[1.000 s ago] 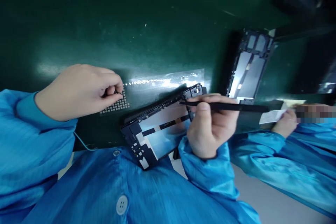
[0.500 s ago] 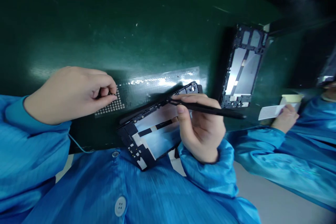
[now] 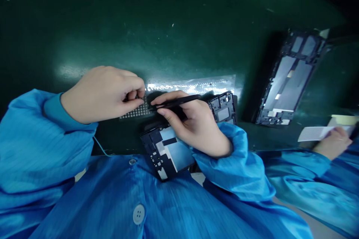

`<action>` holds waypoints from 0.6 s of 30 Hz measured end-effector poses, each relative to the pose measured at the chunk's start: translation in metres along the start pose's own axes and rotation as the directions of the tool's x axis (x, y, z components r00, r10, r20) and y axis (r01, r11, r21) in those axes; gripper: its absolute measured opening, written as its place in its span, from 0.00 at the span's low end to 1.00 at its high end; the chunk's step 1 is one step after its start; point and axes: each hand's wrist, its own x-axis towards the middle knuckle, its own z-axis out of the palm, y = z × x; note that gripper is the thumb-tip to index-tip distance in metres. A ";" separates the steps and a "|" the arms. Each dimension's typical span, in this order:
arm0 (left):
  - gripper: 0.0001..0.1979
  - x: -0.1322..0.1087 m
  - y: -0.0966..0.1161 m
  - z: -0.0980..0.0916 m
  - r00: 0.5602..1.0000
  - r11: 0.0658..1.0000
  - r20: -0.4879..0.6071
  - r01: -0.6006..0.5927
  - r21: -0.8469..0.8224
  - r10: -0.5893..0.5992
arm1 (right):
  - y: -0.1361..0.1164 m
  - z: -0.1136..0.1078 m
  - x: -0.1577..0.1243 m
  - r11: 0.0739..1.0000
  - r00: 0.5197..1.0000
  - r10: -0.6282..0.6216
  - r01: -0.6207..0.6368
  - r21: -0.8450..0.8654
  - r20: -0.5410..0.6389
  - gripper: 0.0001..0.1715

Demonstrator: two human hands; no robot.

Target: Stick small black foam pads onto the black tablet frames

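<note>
My left hand (image 3: 105,95) is closed, thumb and fingers pinched together over a clear sheet with a grid of small grey squares (image 3: 141,110). What the pinch holds, if anything, is hidden. My right hand (image 3: 196,123) grips black tweezers (image 3: 179,101), their tips pointing left, close to the grid and my left fingertips. Below and partly behind the right hand lies an open black phone housing (image 3: 179,157), tilted, its lower end near my blue coat. Bare silvery panels and small white patches show inside it. The sheet's shiny clear part stretches to the right behind it.
A second stack of black phone housings (image 3: 288,78) stands on the green table (image 3: 140,15) to the right. Further right, a co-worker's hand (image 3: 333,142) holds a white striped sheet (image 3: 311,133) beside a pale yellow piece (image 3: 344,120).
My right hand with the tweezers has moved left, from over the phone housing to beside the grid of squares. The view has shifted. My left hand stays pinched at the sheet.
</note>
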 end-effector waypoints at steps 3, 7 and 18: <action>0.11 0.000 0.000 0.000 1.000 1.000 -0.009 -0.009 -0.003 0.009 | -0.002 0.000 0.004 0.999 0.999 -0.025 0.025 -0.019 0.022 0.06; 0.13 -0.001 -0.002 0.000 0.999 0.999 -0.035 -0.037 -0.006 0.037 | -0.004 -0.003 -0.005 0.983 0.996 0.056 -0.044 0.177 -0.066 0.04; 0.22 -0.004 -0.012 0.009 0.973 0.986 -0.207 -0.126 -0.107 0.102 | 0.032 0.004 -0.070 0.988 0.647 0.155 -0.078 0.137 -0.747 0.04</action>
